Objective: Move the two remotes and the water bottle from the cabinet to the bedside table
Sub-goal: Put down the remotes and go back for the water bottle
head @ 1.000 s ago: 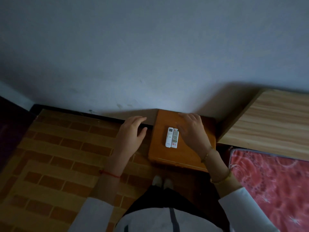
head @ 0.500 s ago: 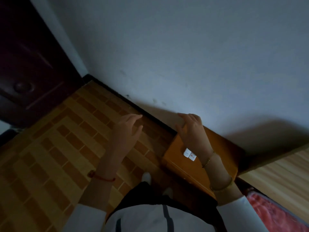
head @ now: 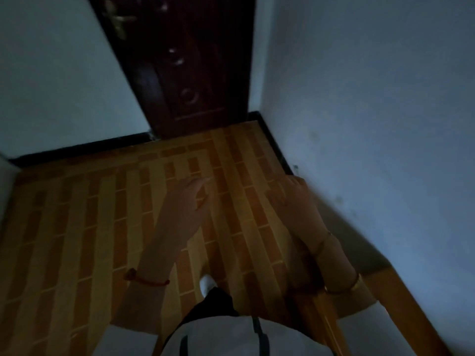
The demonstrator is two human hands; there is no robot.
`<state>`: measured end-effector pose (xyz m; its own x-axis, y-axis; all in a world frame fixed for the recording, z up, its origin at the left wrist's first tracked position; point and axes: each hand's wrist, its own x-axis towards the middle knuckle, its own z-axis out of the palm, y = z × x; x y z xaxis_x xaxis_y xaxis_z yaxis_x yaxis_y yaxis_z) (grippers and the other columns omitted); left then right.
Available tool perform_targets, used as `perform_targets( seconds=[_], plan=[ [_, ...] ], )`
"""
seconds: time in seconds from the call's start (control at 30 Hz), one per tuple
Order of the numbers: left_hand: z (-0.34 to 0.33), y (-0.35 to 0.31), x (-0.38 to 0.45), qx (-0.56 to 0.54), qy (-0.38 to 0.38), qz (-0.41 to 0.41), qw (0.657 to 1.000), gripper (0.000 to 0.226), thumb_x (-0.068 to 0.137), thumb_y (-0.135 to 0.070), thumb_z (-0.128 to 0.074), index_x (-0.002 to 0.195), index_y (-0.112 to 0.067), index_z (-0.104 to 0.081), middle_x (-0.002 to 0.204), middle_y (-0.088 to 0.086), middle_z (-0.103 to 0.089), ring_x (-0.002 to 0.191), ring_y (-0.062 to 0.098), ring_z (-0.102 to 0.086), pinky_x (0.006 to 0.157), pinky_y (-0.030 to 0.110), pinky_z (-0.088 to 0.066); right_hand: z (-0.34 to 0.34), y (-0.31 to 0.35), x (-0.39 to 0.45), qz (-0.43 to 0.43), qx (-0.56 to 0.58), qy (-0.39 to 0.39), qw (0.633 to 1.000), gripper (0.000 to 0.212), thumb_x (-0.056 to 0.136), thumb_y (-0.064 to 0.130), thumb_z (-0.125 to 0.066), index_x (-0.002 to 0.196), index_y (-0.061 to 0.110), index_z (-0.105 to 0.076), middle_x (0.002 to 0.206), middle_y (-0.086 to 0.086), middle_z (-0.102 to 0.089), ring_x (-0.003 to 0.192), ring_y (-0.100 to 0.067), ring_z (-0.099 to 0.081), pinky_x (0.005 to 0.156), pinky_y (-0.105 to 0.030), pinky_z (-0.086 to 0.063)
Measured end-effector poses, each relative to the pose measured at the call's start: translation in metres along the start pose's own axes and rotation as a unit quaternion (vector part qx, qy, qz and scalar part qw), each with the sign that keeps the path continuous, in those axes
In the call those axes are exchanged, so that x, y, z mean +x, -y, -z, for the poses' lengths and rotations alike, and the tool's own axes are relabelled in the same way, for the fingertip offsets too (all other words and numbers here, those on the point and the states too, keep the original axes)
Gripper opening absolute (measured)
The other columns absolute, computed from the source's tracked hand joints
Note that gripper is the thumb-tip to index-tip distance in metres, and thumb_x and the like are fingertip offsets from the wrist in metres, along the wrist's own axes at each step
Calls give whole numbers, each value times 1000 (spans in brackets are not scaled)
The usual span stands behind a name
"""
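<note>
no remote and no bottle shows in this view, so where they lie cannot be told from here. the left hand [head: 186, 201] hangs over the floor [head: 77, 227] with fingers spread and nothing in it. the right hand [head: 295, 204] is likewise spread and bare, near the wall [head: 385, 124]. an orange wooden edge, perhaps the bedside table [head: 380, 291], pokes out under the right forearm at lower right; its top is mostly hidden. ahead stands a dark door [head: 185, 73]. one white shoe [head: 207, 283] steps forward. with both hands free and the body facing away from the wood, the person seems between trips, likely heading for the cabinet; at least one item appears left to fetch.
</note>
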<state>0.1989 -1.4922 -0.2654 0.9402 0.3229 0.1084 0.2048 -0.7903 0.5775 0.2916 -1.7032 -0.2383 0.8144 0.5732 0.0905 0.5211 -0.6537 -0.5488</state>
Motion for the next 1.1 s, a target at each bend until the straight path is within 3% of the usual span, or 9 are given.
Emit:
perform_targets(
  seconds=[0.07, 0.2, 0.33, 0.5, 0.63, 0.8, 0.87, 1.0, 1.1],
  plan=[
    [27, 31, 9, 13, -29, 36, 999, 39, 93, -26, -57, 132, -22, -54, 133, 2, -57, 121, 20, -53, 100, 31, -39, -27, 20, 40, 14, 29, 34, 999, 20, 89, 18, -48, 107, 12, -56, 99, -17, -68, 89, -34, -65, 85, -54, -51],
    [76, 87, 22, 32, -69, 90, 993, 38, 93, -22, -58, 130, -19, -56, 132, 1, -57, 123, 19, -52, 101, 29, -38, -78, 62, 111, 11, 63, 74, 995, 41, 90, 41, -41, 123, 19, -53, 120, -2, -60, 115, -22, -53, 101, -46, -44],
    [115, 130, 29, 72, -98, 127, 984, 37, 92, -22, -59, 129, -19, -57, 129, 3, -61, 118, 20, -58, 94, 26, -41, -113, 112, 164, 58, 48, 99, 992, 44, 92, 38, -46, 131, 19, -49, 128, -3, -58, 124, -23, -48, 105, -46, -41],
    [148, 175, 36, 68, -124, 172, 975, 38, 91, -18, -61, 128, -15, -58, 128, 6, -61, 115, 23, -60, 89, 25, -44, -157, 153, 224, 111, 45, 140, 983, 46, 91, 38, -51, 133, 21, -47, 121, -5, -60, 118, -28, -53, 102, -44, -44],
    [167, 209, 49, 65, -154, 223, 960, 34, 90, -17, -62, 125, -16, -60, 126, 4, -61, 109, 23, -62, 81, 22, -42, -189, 186, 265, 144, 67, 157, 975, 45, 93, 30, -55, 134, 14, -48, 134, -7, -52, 130, -24, -41, 108, -36, -34],
    [186, 263, 75, 53, -181, 275, 943, 42, 91, -22, -61, 132, -21, -55, 133, 2, -57, 121, 19, -55, 95, 24, -43, -236, 232, 333, 200, 84, 201, 955, 47, 92, 31, -56, 135, 15, -47, 136, -6, -54, 129, -22, -46, 106, -33, -35],
    [199, 287, 93, 62, -196, 281, 938, 41, 90, -21, -62, 131, -20, -56, 129, 3, -60, 116, 20, -58, 92, 26, -46, -252, 251, 364, 229, 85, 199, 949, 46, 92, 32, -56, 135, 15, -49, 135, -4, -55, 127, -19, -49, 102, -30, -37],
    [233, 331, 139, 70, -242, 315, 915, 42, 91, -25, -61, 132, -22, -54, 131, 1, -58, 119, 18, -57, 94, 28, -47, -282, 298, 440, 274, 89, 228, 930, 47, 92, 38, -54, 134, 19, -49, 134, -3, -56, 126, -18, -49, 104, -41, -44],
    [258, 364, 172, 88, -263, 341, 898, 41, 92, -28, -60, 133, -24, -54, 129, -1, -59, 118, 17, -56, 93, 26, -45, -301, 337, 499, 301, 80, 251, 916, 47, 93, 37, -53, 137, 22, -44, 137, -2, -52, 130, -19, -44, 106, -41, -41]
  ],
)
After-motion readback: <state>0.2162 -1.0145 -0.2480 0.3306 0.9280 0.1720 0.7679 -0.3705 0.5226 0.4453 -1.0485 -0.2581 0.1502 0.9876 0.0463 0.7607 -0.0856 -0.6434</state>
